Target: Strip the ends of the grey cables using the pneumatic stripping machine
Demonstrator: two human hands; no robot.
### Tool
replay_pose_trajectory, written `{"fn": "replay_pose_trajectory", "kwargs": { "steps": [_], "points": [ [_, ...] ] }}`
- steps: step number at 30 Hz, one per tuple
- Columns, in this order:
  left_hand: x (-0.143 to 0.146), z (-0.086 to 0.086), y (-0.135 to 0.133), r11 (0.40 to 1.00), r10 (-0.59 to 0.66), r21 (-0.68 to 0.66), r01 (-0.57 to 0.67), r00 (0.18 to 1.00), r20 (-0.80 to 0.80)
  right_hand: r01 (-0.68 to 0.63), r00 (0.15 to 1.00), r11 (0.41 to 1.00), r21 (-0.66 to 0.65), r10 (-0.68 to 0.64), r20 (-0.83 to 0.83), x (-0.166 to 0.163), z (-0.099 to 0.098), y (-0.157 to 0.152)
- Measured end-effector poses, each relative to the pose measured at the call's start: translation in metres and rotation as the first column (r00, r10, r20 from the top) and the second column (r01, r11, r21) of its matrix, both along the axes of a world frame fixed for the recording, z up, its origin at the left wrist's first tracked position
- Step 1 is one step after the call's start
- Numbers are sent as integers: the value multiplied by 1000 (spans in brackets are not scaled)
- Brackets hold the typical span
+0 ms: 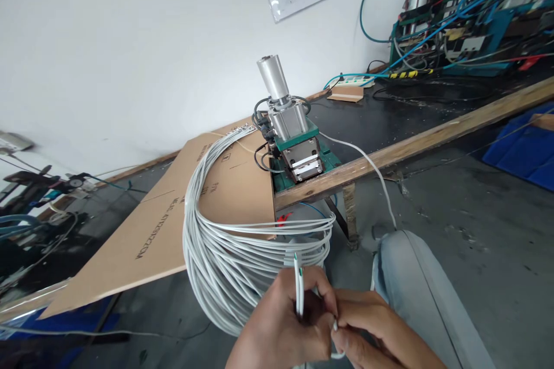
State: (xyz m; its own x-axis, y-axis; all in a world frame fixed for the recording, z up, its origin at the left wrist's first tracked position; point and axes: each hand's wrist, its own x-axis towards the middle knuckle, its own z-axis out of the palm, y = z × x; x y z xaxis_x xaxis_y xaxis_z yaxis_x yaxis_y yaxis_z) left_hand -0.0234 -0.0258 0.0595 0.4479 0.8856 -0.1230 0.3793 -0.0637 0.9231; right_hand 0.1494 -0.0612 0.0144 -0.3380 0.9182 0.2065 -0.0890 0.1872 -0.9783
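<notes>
My left hand [281, 326] is closed around a thin white cable end [298, 282] that sticks up from its fingers, its tip showing a bit of green. My right hand [372, 328] meets it from the right and pinches the same white cable lower down. Both hands are low in the view, just in front of a big bundle of grey-white cables [216, 253] that hangs off the bench edge. Above and behind stands a small pneumatic press [292, 132] with a silver cylinder on a green base.
A brown cardboard sheet [142, 225] lies on the bench under the cables. The wooden bench edge [424, 138] runs to the right. Machines with blue hoses [459, 11] stand at the back right. My knee in light jeans [415, 277] is at the right. A blue bin [523, 150] sits on the floor.
</notes>
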Motion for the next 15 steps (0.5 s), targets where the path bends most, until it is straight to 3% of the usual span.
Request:
{"fn": "replay_pose_trajectory", "kwargs": {
  "steps": [5, 9, 12, 15],
  "points": [
    [0, 1, 2, 998, -22, -58, 23, 1000, 17, -171, 980, 974, -150, 153, -126, 1, -33, 2],
    [0, -3, 3, 999, -39, -31, 41, 997, 74, -266, 935, 947, -180, 207, -289, -2, -60, 2],
    [-2, -7, 2, 999, -46, -17, 49, 991, 129, -252, 918, 947, -200, 168, -359, -5, -64, 0],
    [-4, -5, 0, 999, -52, 9, 51, 985, 164, -195, 951, 955, -224, 129, -279, -3, -52, -2]
  ]
}}
